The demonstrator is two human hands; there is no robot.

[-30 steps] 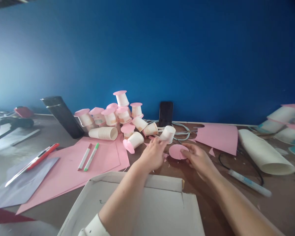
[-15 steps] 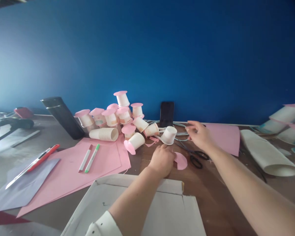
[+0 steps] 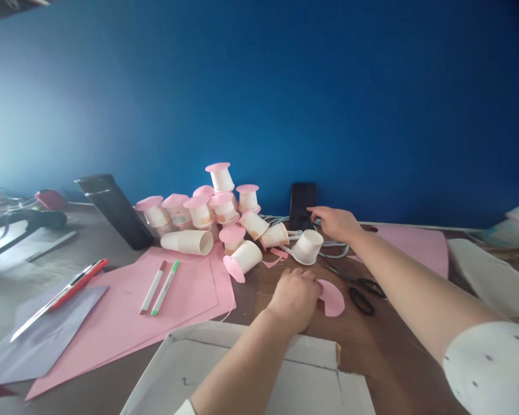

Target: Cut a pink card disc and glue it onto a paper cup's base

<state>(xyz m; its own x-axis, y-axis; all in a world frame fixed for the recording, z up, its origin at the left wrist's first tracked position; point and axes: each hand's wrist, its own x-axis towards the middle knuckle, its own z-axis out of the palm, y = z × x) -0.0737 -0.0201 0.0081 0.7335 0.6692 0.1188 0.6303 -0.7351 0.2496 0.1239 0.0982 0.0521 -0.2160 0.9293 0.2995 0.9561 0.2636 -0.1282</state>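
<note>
My left hand (image 3: 296, 297) rests on the brown table with its fingers curled over the edge of a pink paper circle (image 3: 334, 300). My right hand (image 3: 335, 222) is stretched out to the back of the table, fingers extended, a fingertip at a black phone (image 3: 303, 203) that leans upright against the blue wall. It holds nothing. A single white paper cup (image 3: 307, 246) lies on its side between the two hands. Black scissors (image 3: 360, 291) lie just right of the pink circle, under my right forearm.
A pile of white cups with pink lids (image 3: 207, 210) and a lying cup stack (image 3: 188, 241) sit left of the phone, with grey cables (image 3: 333, 249). Pink sheets (image 3: 125, 305) carry two markers (image 3: 160, 279). A black bottle (image 3: 115, 210), a red cutter (image 3: 75, 282) and a white box (image 3: 251, 374) are nearby.
My right hand let go of the pink circle and reached back over the scissors to the phone. My left hand left the white cup and came down onto the pink circle.
</note>
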